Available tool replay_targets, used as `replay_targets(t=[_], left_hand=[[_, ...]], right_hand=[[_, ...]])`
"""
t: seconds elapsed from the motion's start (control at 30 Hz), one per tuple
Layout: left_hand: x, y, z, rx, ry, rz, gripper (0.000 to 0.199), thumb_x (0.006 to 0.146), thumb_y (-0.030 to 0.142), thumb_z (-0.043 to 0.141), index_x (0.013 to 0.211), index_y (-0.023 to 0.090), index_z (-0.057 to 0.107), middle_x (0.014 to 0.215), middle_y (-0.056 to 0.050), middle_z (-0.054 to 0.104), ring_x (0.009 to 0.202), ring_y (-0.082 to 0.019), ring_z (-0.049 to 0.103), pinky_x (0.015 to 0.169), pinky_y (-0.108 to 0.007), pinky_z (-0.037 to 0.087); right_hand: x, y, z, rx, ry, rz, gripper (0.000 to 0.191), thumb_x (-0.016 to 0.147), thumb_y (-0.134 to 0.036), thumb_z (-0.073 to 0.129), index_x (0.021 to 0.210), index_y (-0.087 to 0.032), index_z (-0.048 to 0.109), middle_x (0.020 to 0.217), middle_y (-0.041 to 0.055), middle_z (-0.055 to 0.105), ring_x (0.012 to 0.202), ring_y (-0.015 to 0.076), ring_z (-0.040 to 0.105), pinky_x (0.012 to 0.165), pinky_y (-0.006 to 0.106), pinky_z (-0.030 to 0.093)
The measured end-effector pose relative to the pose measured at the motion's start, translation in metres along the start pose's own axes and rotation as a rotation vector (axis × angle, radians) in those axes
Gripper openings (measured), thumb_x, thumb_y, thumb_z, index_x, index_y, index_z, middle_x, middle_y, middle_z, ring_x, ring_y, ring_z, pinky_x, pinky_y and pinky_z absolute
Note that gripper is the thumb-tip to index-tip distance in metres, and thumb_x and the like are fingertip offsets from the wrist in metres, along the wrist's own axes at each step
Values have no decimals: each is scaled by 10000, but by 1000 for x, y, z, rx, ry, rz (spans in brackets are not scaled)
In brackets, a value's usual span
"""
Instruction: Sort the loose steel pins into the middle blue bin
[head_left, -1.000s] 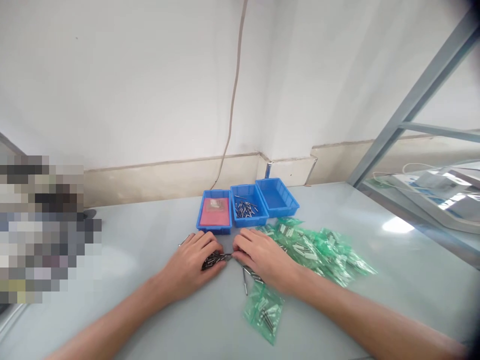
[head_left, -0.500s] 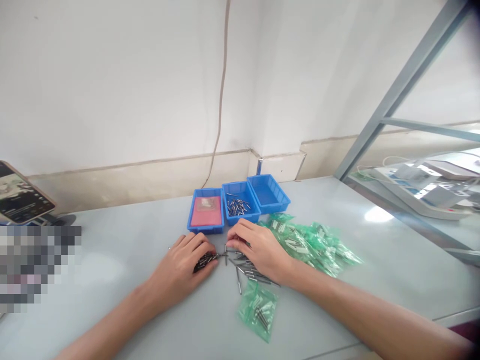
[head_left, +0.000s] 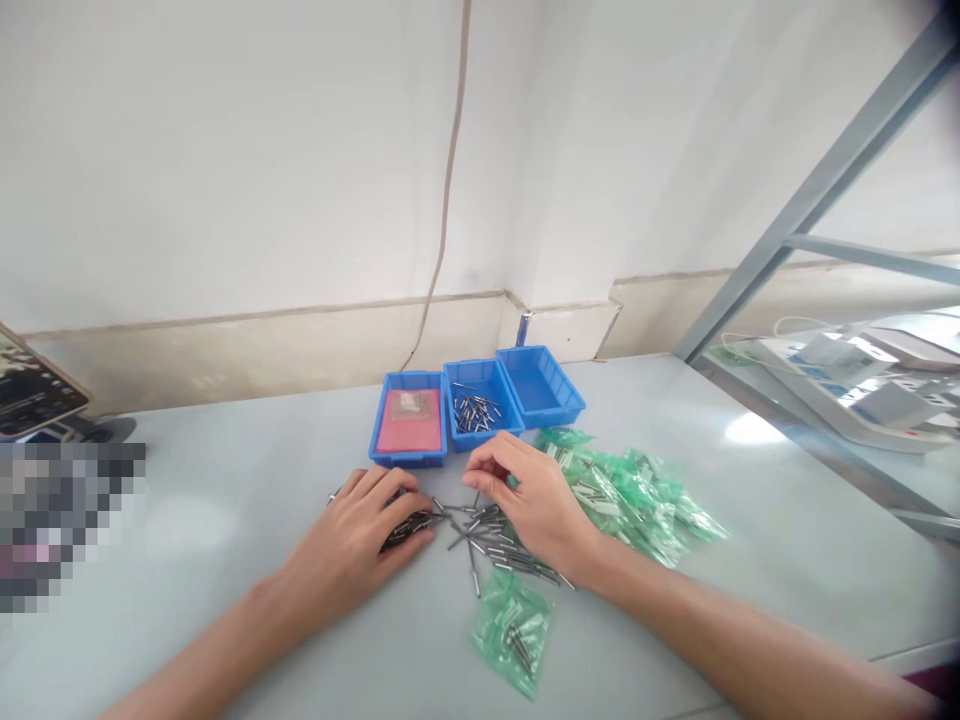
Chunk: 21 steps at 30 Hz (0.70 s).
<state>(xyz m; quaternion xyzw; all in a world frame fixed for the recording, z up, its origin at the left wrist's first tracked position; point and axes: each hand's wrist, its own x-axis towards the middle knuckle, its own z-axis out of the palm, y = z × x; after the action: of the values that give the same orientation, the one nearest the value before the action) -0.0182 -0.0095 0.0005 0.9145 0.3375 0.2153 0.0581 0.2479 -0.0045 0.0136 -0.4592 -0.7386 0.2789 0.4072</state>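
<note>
My left hand is cupped over a bunch of thin metal pins that look like blind rivets, their tips poking out past the fingers. Over a loose pile of the same pins, my right hand hovers with thumb and fingertips pinched together. Whether a pin is between those fingertips is too small to tell. In front of the pile lies a small green plastic bag with several pins inside. A heap of green bags lies beside my right hand.
Behind my hands stand three blue trays: one with a pink sheet and a small clear packet, a middle tray with pins, and a tray at right. A phone stands at left. A metal rack rises at right.
My right hand has lifted slightly and moved right, away from the left hand. Pins at the pile's left edge lie differently. My left hand stays over its bunch; the view has shifted a little.
</note>
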Motion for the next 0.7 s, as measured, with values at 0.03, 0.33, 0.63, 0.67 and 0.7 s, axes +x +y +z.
replay_targets(t=[0.03, 0.33, 0.63, 0.67, 0.7], left_hand=[[0, 0, 0, -7, 2, -1, 123, 1108, 308, 601, 1180, 229, 664, 1184, -63, 679, 1029, -241, 611, 894, -388, 447], [3, 4, 0, -43, 24, -3, 80, 1109, 271, 610, 1145, 213, 653, 1130, -43, 713, 1016, -229, 632, 891, -380, 445], [3, 6, 0, -62, 20, -44, 114, 1109, 210, 564, 1192, 218, 641, 1122, -45, 725, 1025, -235, 643, 886, -380, 453], [3, 6, 0, -64, 24, -43, 127, 1107, 199, 559, 1204, 220, 639, 1125, -46, 727, 1026, -237, 643, 885, -381, 453], [3, 6, 1, -65, 27, -43, 139, 1105, 191, 555, 1213, 223, 637, 1127, -48, 729, 1026, -238, 643, 884, -382, 453]], right_hand=[[0, 0, 0, 3, -6, 9, 130, 1044, -210, 714, 927, -250, 672, 895, -24, 665, 771, 161, 606, 702, 274, 451], [0, 1, -1, 5, -65, 76, 171, 1084, -281, 651, 920, -252, 611, 844, -43, 637, 743, 150, 576, 687, 279, 429], [2, 3, 0, 93, -131, 139, 94, 1021, -204, 703, 1000, -263, 633, 930, -29, 682, 792, 159, 649, 730, 278, 501], [2, 3, 0, 88, -135, 128, 99, 1018, -187, 697, 998, -262, 636, 946, -24, 683, 801, 161, 653, 741, 280, 510], [3, 3, 0, 81, -136, 113, 106, 1014, -170, 691, 1002, -262, 641, 963, -19, 684, 815, 163, 657, 754, 284, 519]])
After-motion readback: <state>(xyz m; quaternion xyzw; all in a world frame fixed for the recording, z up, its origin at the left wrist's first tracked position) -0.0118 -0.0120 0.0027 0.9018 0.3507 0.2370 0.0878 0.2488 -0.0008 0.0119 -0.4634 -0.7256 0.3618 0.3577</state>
